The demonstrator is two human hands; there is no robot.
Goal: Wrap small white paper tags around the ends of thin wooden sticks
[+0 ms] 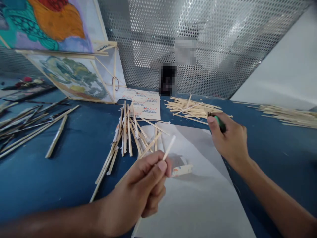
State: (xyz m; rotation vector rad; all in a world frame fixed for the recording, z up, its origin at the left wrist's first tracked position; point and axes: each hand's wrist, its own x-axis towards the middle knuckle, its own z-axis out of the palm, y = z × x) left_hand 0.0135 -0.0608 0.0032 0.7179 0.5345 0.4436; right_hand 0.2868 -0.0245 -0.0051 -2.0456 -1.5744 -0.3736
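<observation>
My left hand [146,185] is closed on a thin pale wooden stick [170,145], pinched between thumb and forefinger with its tip pointing up. Off to the right, my right hand [230,138] wraps round a green lighter [220,124], its thumb near the metal top. No flame can be made out. Beneath the hands lies a large white sheet of paper [198,205]. On it is a small folded strip of printed paper [182,170], close behind the left hand. A bundle of sticks with whitish, fuzzy ends [126,132] spreads beyond the left hand.
Loose sticks [190,107] lie in a pile at the back, with another pile [292,115] at far right. Printed abrasive paper [148,110] lies near a painted paper-and-stick frame [81,77]. Brushes and sticks [32,122] cover the left. Perforated metal [148,29] closes the back.
</observation>
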